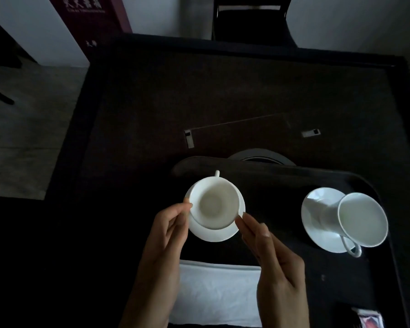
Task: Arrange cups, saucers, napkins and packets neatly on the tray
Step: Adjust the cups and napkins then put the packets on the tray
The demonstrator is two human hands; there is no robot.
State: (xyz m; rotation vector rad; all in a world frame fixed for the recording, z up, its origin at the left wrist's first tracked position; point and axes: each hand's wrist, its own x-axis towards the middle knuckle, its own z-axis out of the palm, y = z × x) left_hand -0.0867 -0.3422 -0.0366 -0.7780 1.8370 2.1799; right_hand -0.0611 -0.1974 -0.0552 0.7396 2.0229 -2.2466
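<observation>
A white cup stands upright on a white saucer at the left of the dark tray, its handle pointing away from me. My left hand pinches the saucer's left rim and my right hand its right rim. A second white cup stands on its own saucer at the tray's right, handle toward me. A folded white napkin lies at the tray's near side, partly under my arms. A printed packet shows at the bottom right.
The tray rests on a dark table. A round dark object sits just behind the tray's far rim. Two small metal fittings lie in the tabletop. A dark chair stands beyond the far edge.
</observation>
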